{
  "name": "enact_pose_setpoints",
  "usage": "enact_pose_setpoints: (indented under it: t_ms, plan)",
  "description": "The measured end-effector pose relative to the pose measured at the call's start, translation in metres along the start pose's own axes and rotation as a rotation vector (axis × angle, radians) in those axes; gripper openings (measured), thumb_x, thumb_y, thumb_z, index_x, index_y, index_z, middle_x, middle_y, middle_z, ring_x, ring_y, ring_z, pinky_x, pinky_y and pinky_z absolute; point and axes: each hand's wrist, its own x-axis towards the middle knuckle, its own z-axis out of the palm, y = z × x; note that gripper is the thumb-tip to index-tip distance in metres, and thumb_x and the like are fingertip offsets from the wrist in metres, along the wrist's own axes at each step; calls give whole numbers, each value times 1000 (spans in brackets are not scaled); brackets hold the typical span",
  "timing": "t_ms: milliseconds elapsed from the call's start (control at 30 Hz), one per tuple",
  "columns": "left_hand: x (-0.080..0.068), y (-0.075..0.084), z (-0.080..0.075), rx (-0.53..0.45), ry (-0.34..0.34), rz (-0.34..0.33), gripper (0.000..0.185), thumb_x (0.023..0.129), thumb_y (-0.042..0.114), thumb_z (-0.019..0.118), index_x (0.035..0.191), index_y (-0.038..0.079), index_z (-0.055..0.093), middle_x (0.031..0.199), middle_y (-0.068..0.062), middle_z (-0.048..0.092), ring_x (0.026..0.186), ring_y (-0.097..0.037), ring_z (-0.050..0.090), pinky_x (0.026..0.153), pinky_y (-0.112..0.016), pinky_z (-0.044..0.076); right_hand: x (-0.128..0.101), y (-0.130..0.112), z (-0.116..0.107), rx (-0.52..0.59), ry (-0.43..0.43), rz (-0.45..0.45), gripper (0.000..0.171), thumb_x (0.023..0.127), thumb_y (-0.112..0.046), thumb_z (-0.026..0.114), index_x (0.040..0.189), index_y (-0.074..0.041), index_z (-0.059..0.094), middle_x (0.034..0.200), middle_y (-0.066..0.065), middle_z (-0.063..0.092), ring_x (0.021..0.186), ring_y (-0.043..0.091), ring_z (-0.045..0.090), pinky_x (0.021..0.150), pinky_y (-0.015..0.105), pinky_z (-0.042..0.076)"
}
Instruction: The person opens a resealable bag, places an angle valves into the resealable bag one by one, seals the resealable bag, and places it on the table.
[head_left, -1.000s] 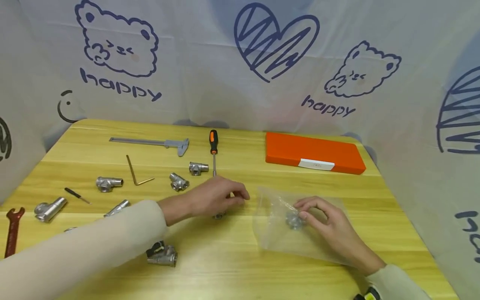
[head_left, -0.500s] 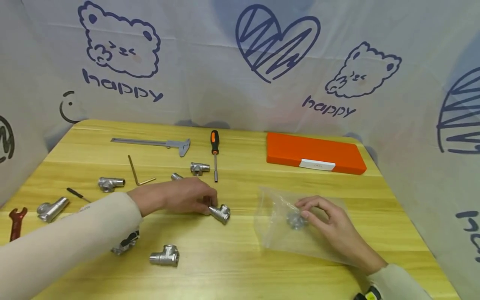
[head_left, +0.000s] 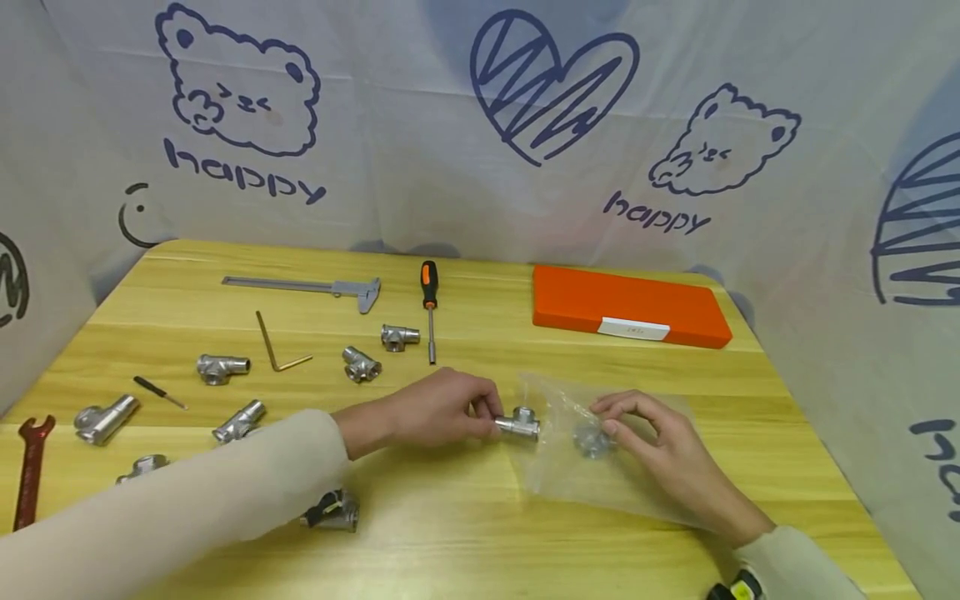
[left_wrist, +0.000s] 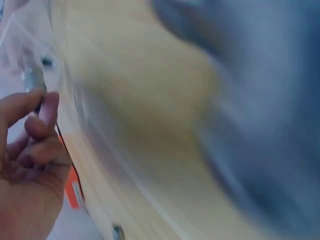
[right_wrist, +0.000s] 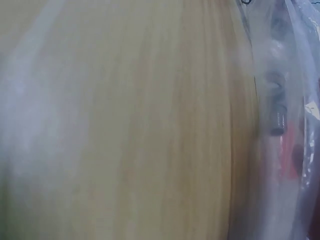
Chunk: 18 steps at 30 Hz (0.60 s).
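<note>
My left hand [head_left: 489, 415] pinches a silver tee pipe fitting [head_left: 519, 422] and holds it at the left edge of a clear plastic bag [head_left: 570, 479] lying on the wooden table [head_left: 465, 542]. My right hand [head_left: 609, 419] lies on the bag, its thumb and fingers pinching the film. Another metal fitting [head_left: 592, 440] shows inside the bag under those fingers. In the blurred left wrist view my left hand [left_wrist: 42, 107] grips the fitting [left_wrist: 32, 80]. The right wrist view is blurred and shows only table wood and the bag [right_wrist: 295, 100].
Several more tee fittings [head_left: 360, 364] lie scattered on the left half. A screwdriver [head_left: 428, 300], caliper [head_left: 315, 287], hex key [head_left: 273, 346], small black driver [head_left: 157, 390] and red wrench [head_left: 30, 467] lie there too. An orange case [head_left: 630, 307] sits at the back right. Printed curtains enclose the table.
My left hand drew back to the left, took up a tee fitting, then carried it right to the bag's edge. The right hand stayed on the bag.
</note>
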Motion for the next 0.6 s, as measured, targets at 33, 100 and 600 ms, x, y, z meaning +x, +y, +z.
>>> enact_pose_setpoints:
  t_ms: [33, 100, 600]
  plan:
    - [4, 3, 4, 7, 11, 1, 9, 102, 17, 76, 110, 12, 76, 95, 6, 77, 81, -2, 63, 75, -21, 53, 0, 0, 0, 3, -1, -2, 10, 109, -13, 67, 109, -22, 71, 129, -5, 76, 128, 7, 66, 113, 13, 42]
    - [10, 8, 9, 29, 30, -3, 9, 101, 16, 77, 108, 10, 77, 94, 5, 78, 79, -2, 63, 76, -22, 54, 1, 0, 1, 6, -6, -5, 10, 110, -13, 67, 109, -22, 71, 130, -5, 75, 128, 7, 66, 112, 14, 43]
    - [17, 21, -22, -5, -211, -32, 38, 111, 21, 66, 147, 9, 68, 137, -2, 76, 126, -13, 70, 109, -31, 55, 3, 0, 2, 22, -21, 34, 6, 111, -17, 65, 111, -19, 70, 132, -3, 74, 130, 6, 65, 110, 15, 46]
